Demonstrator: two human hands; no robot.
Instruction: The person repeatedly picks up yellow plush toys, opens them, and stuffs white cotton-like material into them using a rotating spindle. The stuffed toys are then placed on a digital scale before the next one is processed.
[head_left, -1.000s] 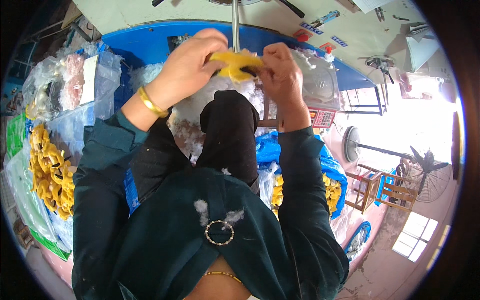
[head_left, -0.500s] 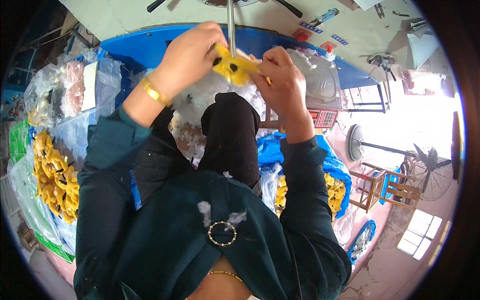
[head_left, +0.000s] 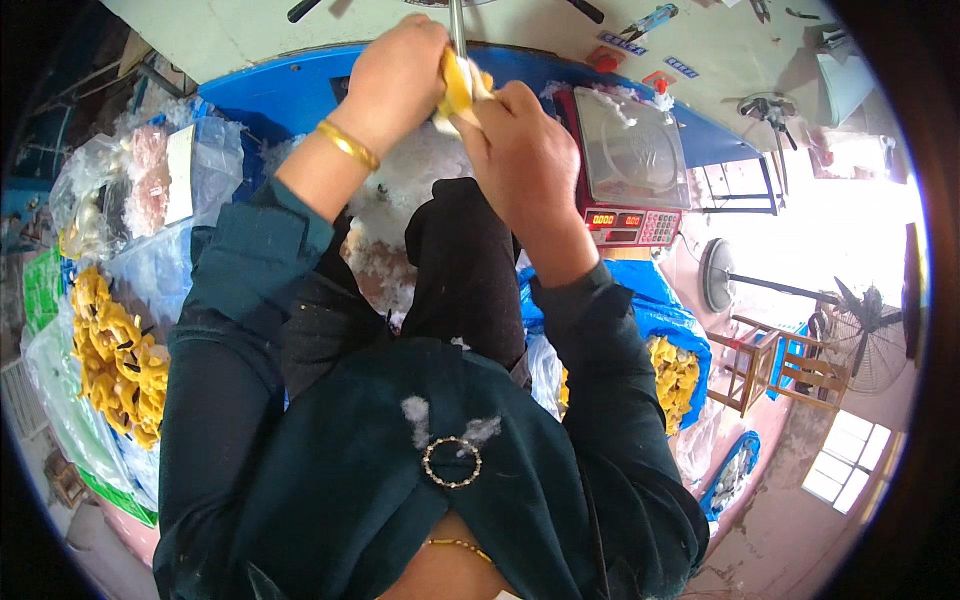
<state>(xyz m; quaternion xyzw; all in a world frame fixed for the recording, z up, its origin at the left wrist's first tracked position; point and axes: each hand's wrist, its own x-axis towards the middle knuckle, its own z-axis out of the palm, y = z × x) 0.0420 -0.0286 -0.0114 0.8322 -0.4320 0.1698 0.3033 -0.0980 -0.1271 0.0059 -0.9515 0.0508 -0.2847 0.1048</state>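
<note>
Clasping yellow fabric piece (head_left: 458,85) against metal tube (head_left: 457,25): left hand (head_left: 395,80), right hand (head_left: 520,150), both grips clamped on it.

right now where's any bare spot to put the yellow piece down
Little is free. The scale's platter is bare but for a few white tufts. Both hands, left hand and right hand, hold the yellow piece at the metal tube. White stuffing fills the lap; bags of yellow pieces crowd the left.
</note>
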